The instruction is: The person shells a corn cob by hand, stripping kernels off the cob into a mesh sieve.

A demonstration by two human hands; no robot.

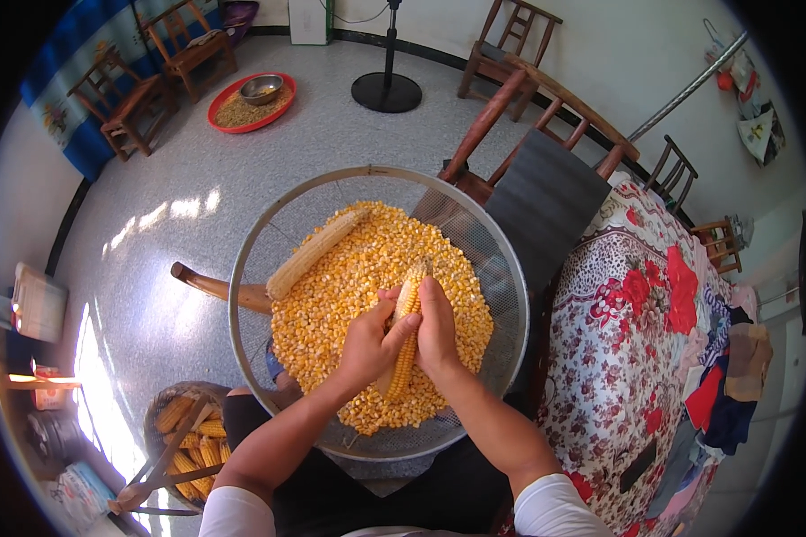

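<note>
Both my hands grip one partly shelled ear of corn [406, 346] above a heap of loose yellow kernels [349, 322]. My left hand [373, 339] is on its left side, with the thumb across the ear. Along its right side lies my right hand [438, 329], thumb pointing up near the tip. Bare pale cob shows on the ear's left side; rows of kernels cover much of the rest. The kernels fill the middle of a round wire-mesh sieve [238, 288] in front of me. A stripped corn cob [319, 252] rests on the heap's upper left.
A basket [153, 409] of unshelled ears [198, 450] stands at lower left. A curved wooden piece [208, 282] sticks out left of the sieve. To the right are a wooden chair [487, 127] with a dark pad and a flowered cloth [598, 362]. A red tray [218, 125] sits farther off.
</note>
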